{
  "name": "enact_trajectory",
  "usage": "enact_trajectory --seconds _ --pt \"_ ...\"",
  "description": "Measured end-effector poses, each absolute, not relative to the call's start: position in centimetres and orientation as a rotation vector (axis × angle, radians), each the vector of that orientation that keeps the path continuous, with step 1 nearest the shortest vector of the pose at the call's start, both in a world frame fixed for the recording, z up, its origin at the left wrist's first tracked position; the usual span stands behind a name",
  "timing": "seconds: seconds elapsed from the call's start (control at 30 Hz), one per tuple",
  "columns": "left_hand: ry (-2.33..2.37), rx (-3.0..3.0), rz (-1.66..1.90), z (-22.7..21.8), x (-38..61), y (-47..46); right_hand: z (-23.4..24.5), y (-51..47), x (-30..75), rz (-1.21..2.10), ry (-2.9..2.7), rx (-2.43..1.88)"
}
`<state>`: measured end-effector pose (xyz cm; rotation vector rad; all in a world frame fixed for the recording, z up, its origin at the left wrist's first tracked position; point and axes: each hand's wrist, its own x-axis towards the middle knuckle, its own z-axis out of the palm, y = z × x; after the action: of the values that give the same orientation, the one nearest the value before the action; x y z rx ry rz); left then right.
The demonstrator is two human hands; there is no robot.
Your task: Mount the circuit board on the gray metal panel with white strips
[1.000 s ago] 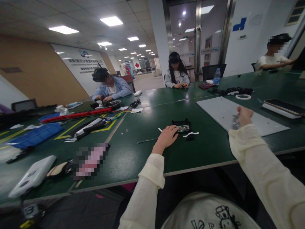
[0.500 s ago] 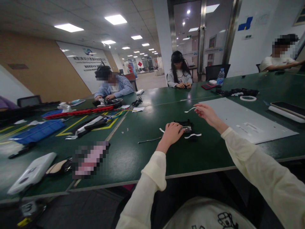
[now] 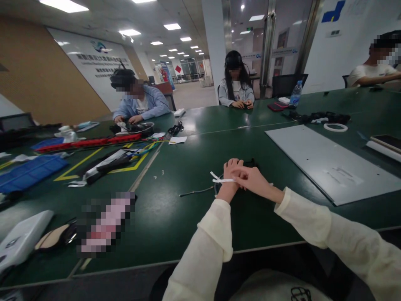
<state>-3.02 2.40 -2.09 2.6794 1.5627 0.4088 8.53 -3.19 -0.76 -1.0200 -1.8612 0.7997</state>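
My left hand (image 3: 231, 175) is on a small black device (image 3: 251, 163), its fingers curled over it. Most of the device is hidden behind my hands. My right hand (image 3: 252, 179) crosses over the back of my left hand, thumb and finger pinched on a thin white strip (image 3: 224, 180) that points left. Another white strip (image 3: 214, 176) sticks out beside my left hand. A thin grey rod-like tool (image 3: 196, 192) lies on the green table just to the left.
A grey panel (image 3: 316, 154) lies to the right, with a tape roll (image 3: 335, 127) beyond it. On the left are a blue bin (image 3: 34, 169), a pixelated pink item (image 3: 108, 221) and a white case (image 3: 23, 238). Co-workers (image 3: 236, 85) sit across the table.
My right hand has moved left and down with the white strip, from right of the device to over my left hand. My left hand stays at the device. The view has shifted slightly.
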Motion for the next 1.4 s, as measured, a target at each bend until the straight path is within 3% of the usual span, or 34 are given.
enact_trajectory --seconds 0.23,1.4 --pt "1.625 2.631 0.457 -2.9 -2.9 2.3 0.2 -4.3 7.2 0.300 -2.213 -1.536" --pt "1.696 2.568 0.486 -3.0 -3.1 2.2 0.7 -5.8 8.3 0.111 -2.343 -1.518"
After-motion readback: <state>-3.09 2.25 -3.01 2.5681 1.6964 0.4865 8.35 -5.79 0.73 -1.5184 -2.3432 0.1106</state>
